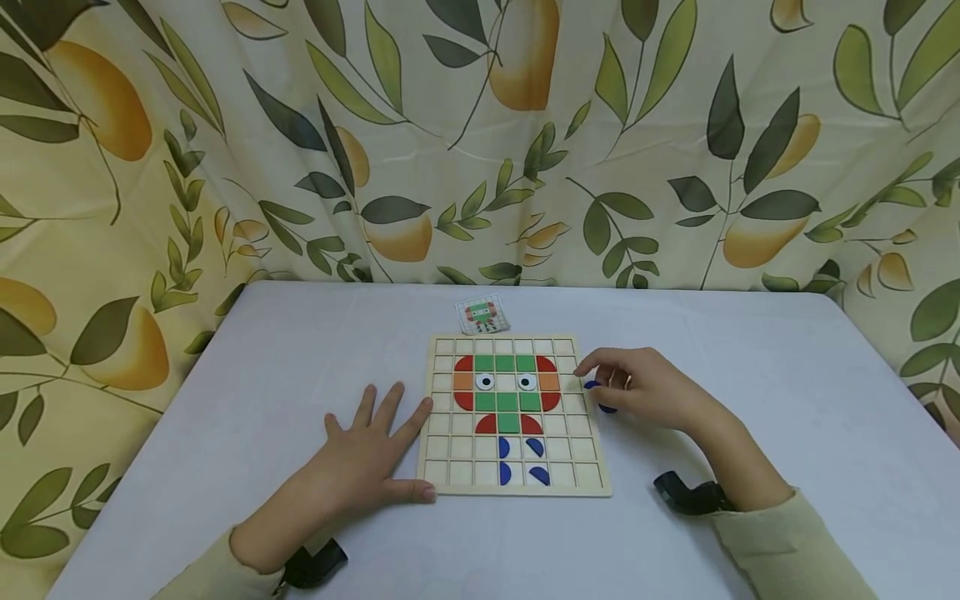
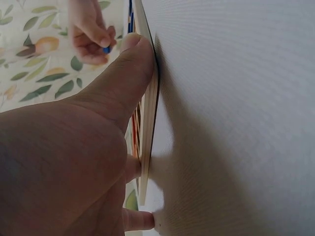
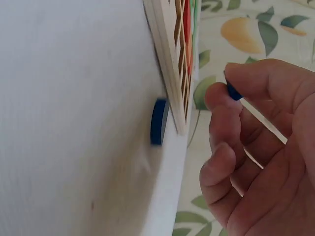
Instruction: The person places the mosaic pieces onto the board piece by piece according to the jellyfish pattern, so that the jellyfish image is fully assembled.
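A wooden grid board (image 1: 583,451) holds green squares (image 1: 507,402), red and orange pieces, two eye discs (image 1: 485,382) and several blue half-round pieces (image 1: 504,447) in its lower cells. My left hand (image 1: 367,458) lies spread at the board's left side, with its thumb against the front left corner. At the board's right edge, my right hand (image 1: 648,387) pinches a small blue piece (image 3: 233,90) between thumb and index finger, above the table. Below that hand, another blue half-round piece (image 3: 158,122) lies on the table beside the board.
Behind the board's far edge lies a small picture card (image 1: 482,314) showing a similar coloured figure. A white cloth covers the table (image 1: 322,333). A curtain with fruit and leaf prints (image 1: 465,192) hangs behind it. Black wrist cameras (image 1: 690,493) sit by the sleeves.
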Tool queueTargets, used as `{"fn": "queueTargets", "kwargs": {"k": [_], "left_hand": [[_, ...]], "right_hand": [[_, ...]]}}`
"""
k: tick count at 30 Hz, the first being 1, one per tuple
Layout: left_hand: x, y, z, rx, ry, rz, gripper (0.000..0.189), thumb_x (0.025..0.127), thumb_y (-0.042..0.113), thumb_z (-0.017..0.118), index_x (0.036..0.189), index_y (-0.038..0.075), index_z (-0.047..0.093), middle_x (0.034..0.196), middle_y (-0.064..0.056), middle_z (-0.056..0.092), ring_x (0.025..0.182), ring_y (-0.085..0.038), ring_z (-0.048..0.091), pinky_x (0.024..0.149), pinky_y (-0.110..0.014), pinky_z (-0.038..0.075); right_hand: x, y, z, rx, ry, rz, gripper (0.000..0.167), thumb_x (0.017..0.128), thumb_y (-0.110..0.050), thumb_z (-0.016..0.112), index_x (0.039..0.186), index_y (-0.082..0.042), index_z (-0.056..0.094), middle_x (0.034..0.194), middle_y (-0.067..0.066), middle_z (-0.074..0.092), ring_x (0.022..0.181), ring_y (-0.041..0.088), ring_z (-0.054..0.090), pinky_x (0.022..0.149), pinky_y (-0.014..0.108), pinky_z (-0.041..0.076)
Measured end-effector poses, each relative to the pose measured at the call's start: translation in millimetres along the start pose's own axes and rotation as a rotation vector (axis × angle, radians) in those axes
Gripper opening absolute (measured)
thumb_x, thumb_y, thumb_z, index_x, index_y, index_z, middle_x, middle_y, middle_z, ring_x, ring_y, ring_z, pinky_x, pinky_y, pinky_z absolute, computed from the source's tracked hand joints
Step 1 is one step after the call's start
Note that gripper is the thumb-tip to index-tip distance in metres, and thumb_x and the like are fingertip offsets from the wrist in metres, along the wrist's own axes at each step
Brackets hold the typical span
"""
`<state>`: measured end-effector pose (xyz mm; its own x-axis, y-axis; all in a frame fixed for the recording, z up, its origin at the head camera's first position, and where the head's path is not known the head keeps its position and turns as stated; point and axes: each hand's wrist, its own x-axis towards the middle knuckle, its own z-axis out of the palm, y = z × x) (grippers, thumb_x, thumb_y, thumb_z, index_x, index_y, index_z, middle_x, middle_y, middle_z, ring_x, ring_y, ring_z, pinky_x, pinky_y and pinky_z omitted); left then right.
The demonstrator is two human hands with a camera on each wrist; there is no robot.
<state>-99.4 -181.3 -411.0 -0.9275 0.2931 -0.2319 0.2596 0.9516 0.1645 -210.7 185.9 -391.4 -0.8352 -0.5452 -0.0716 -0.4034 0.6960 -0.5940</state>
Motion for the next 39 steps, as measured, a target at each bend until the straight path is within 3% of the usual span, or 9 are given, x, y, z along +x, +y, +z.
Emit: {"fn": "queueTargets", "kwargs": {"k": [7,13,17,26,34,39], "left_hand": [[0.4,0.2,-0.8,-0.006,-0.011,-0.004,0.109,0.071,0.082,0.062,0.159,0.028,0.028,0.164,-0.021,0.018,0.146,-0.056,0.013,0.089,-0.089,0.021],[0.0,-0.1,-0.2,0.004,-0.006,0.001,0.109,0.07,0.082,0.063,0.159,0.027,0.028,0.164,-0.021,0.019,0.146,-0.056,0.015,0.088,-0.089,0.022],[-0.2,-0.6,-0.2,0.005,-0.006,0.002,0.11,0.071,0.083,0.062,0.159,0.028,0.028,0.164,-0.021,0.019,0.146,-0.056,0.014,0.088,-0.089,0.022],[-0.2,-1.4,-0.8,-0.004,-0.008,0.008,0.108,0.072,0.082,0.062,0.159,0.028,0.027,0.164,-0.021,0.019,0.146,-0.057,0.015,0.089,-0.089,0.022],[0.1,-2.2,-1.0,-0.001,-0.012,0.012,0.108,0.073,0.083,0.06,0.159,0.028,0.025,0.164,-0.021,0.017,0.146,-0.056,0.014,0.089,-0.089,0.022],[0.0,-2.4,-0.4,0.002,-0.008,0.017,0.108,0.073,0.083,0.06,0.159,0.028,0.025,0.164,-0.021,0.018,0.146,-0.057,0.015,0.089,-0.089,0.022]], "right_hand": [[3.6,-17,13,0.085,-0.032,-0.046,0.014,0.087,-0.009,0.072,0.095,-0.017,0.064,0.084,-0.006,0.063,0.081,0.016,0.058,0.069,0.026,0.051],[6.0,-39,26,0.127,0.027,-0.128,0.017,0.084,-0.006,0.076,0.089,-0.018,0.064,0.088,-0.008,0.062,0.083,0.017,0.059,0.067,0.027,0.052],[7.1,-55,32,0.109,0.032,-0.155,0.018,0.084,-0.009,0.076,0.088,-0.021,0.064,0.082,-0.01,0.06,0.078,0.014,0.057,0.064,0.026,0.05],[19.7,-85,53,0.0,-0.126,-0.203,0.007,0.088,-0.018,0.074,0.089,-0.025,0.072,0.07,-0.017,0.059,0.068,0.008,0.054,0.062,0.026,0.047],[27.8,-97,70,-0.123,-0.131,-0.237,0.007,0.087,-0.021,0.075,0.086,-0.028,0.073,0.071,-0.022,0.06,0.065,0.002,0.054,0.061,0.025,0.047],[30.3,-102,73,-0.136,-0.152,-0.232,0.008,0.086,-0.021,0.077,0.085,-0.027,0.072,0.073,-0.022,0.06,0.069,0.003,0.055,0.062,0.025,0.047]]}}
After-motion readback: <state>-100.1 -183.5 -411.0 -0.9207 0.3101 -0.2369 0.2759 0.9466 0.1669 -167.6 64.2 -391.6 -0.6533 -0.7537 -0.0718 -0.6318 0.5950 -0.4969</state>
